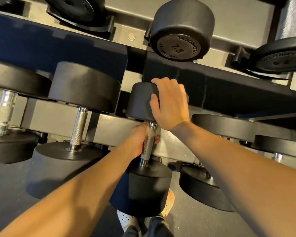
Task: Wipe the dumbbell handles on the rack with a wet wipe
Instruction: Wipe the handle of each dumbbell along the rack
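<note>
Nearest you, the dumbbell (143, 185) lies on the rack (109, 129) with one black head toward you. Your left grip (138, 140) is closed tight round its knurled handle (147, 147), the wet wipe (150, 131) bunched between fingers and steel near the handle's far end. Beyond that, your right grip (170, 103) curls over the dumbbell's far head, fingers over the top edge, thumb on the side. On the shelf above sits a 7.5 dumbbell (179, 31).
</note>
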